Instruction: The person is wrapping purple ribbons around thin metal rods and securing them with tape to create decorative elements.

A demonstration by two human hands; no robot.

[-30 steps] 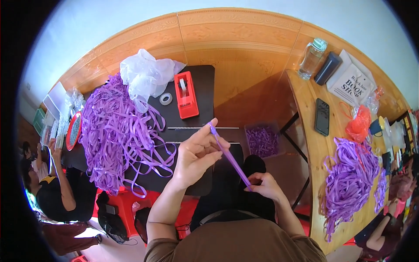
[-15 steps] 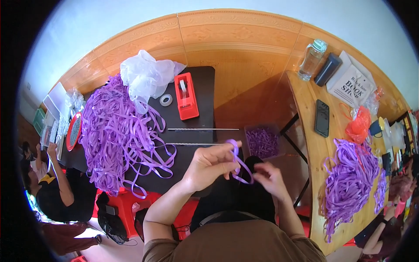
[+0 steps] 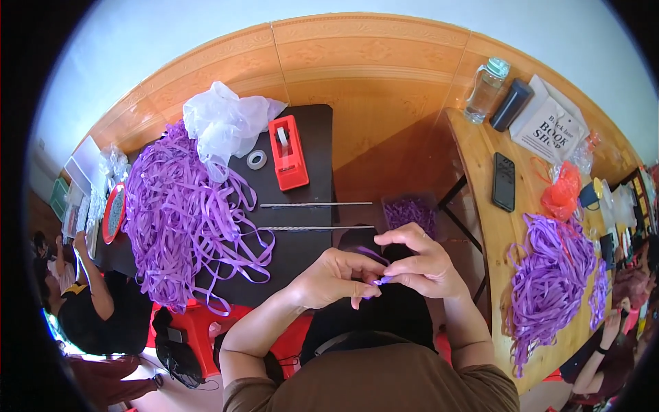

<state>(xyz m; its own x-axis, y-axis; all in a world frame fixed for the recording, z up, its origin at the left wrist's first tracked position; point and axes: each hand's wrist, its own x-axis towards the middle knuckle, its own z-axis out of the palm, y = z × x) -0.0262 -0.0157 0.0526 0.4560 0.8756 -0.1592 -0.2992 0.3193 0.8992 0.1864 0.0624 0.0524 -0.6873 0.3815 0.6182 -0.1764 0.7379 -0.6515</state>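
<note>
Over my lap, a short purple ribbon [image 3: 373, 255] loops between my two hands. My left hand [image 3: 333, 280] pinches it between thumb and fingers, with a bit of ribbon showing below the fingertips. Close against it, my right hand [image 3: 424, 266] grips the ribbon's end between thumb and finger, its index finger arched above. On the dark table to the left lies a big tangled heap of purple ribbon [image 3: 182, 220]. Two thin metal rods, the far rod [image 3: 316, 204] and the near rod [image 3: 319, 228], lie side by side across the table's right edge.
A red tape dispenser [image 3: 288, 152], tape roll [image 3: 256, 159] and white plastic bag [image 3: 223, 123] sit on the dark table. A clear bin [image 3: 410, 214] holds short ribbon pieces. The wooden table [image 3: 473, 158] carries a phone [image 3: 504, 182], bottles and another ribbon heap [image 3: 552, 281]. People sit at both sides.
My right hand has moved up and left to meet the left hand and now pinches the ribbon. My left hand has lowered slightly, and the loop has drawn in between them.
</note>
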